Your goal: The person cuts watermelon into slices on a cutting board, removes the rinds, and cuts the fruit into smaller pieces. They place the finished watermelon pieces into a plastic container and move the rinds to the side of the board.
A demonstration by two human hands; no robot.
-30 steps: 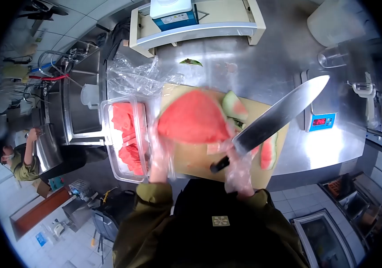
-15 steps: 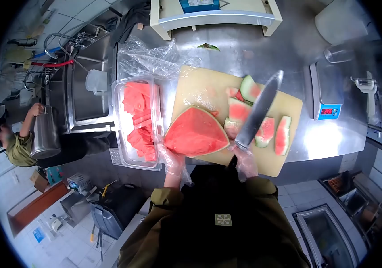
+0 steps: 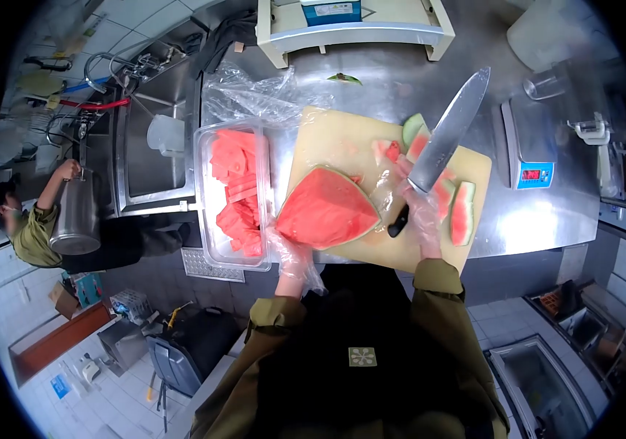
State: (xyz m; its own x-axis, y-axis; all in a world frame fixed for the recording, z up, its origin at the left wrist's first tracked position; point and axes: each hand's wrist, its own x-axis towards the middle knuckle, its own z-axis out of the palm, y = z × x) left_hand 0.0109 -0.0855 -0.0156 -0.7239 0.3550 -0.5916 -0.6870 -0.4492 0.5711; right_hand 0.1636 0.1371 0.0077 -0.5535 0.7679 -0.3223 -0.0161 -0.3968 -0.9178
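Observation:
A large cut piece of watermelon (image 3: pixel 330 208), red flesh up with a thin green rind edge, lies on the yellowish cutting board (image 3: pixel 327 139). My left hand (image 3: pixel 291 251), in a clear plastic glove, holds its lower left edge; the fingertips are partly hidden. My gloved right hand (image 3: pixel 422 216) grips a large kitchen knife (image 3: pixel 450 132) by its black handle, blade pointing up and right over the board. Beneath and beside the knife lie rind pieces, among them a long rind strip (image 3: pixel 463 213) at the right.
A clear plastic container (image 3: pixel 205 212) with red watermelon pieces stands left of the board. Crumpled plastic film (image 3: pixel 250 95) lies behind it. A digital scale (image 3: pixel 534 150) is at the right, a white stand (image 3: pixel 357 38) at the back. Far left, another person holds a metal pitcher (image 3: pixel 77 216) near the sink.
My right hand has moved up and slightly right with the knife, now over the rind pieces. My left hand stays at the watermelon. The whole view has shifted slightly.

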